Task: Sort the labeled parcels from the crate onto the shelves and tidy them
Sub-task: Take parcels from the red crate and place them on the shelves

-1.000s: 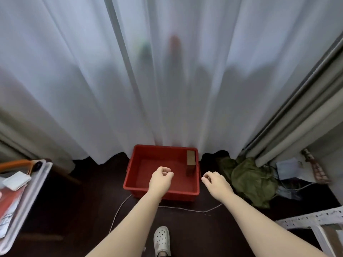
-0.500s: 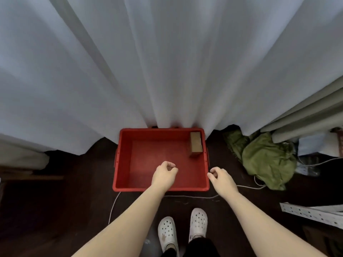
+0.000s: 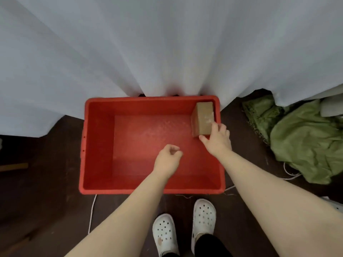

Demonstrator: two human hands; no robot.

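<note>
**While the left idles, the right meets the crate's only parcel**

Where the person stands, 2 white shoes point(image 3: 203, 217) are planted on the dark floor point(image 3: 46, 182) just short of the red crate point(image 3: 148, 191), and both forearms reach forward over its near rim. Of the 2 hands, the left hand point(image 3: 168, 160) hangs above the bare middle of the crate floor, its fingers loosely curled and holding nothing. Further in and to the right, the right hand point(image 3: 217, 140) is spread wide. Its fingertips touch the near end of the brown parcel point(image 3: 203, 118) and its thumb reaches out at the parcel's near lower corner, but it has not yet wrapped round it.

That parcel is the 1 thing visible in the crate. It stands on edge in the far right corner, tight along the right wall. Its long axis runs near to far, away from the person, so the right hand is plainly the closer one, and a grasp probably has to come from the near end or across the top. A pale patch on its upper face may be a label, but it is too blurred to read.

Beyond the crate hangs a white curtain point(image 3: 167, 52), and a green cloth point(image 3: 304, 140) lies crumpled to the right. No shelf is in view.
</note>
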